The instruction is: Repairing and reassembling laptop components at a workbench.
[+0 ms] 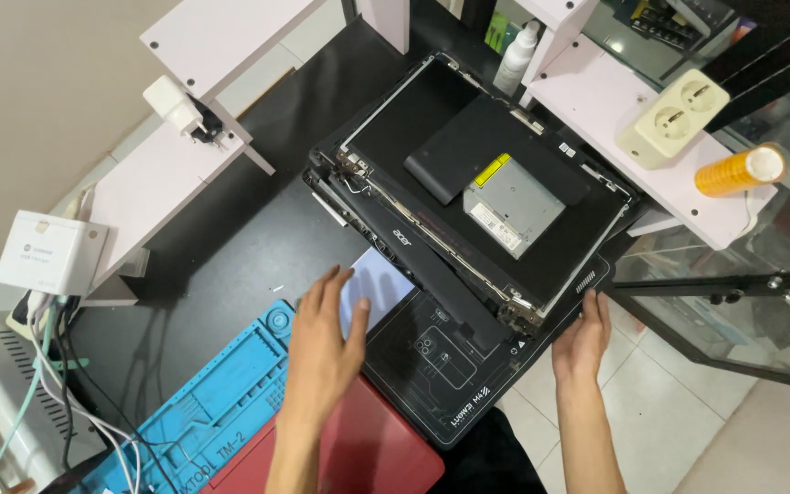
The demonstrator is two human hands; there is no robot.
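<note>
Here, the left hand (322, 343) is held flat with the fingers spread, and nothing is grasped by it; it lies over the black mat (441, 366), and its fingertips are next to a pale sheet of paper (378, 282). The right hand (582, 340) is closed on the far right edge of this mat, at the corner of the counter (230, 247). Just beyond both hands, a black laptop (468, 192) with opened casing is lying partly on the mat, and a silver disc drive (512, 203) is placed on top of it. Near the left wrist, a red laptop (368, 453) is seen, and a blue repair mat (212, 412) is touching it on the left. Beyond the right hand, a white shelf (596, 101) carries a double socket (674, 119) and an orange tape roll (741, 170).
</note>
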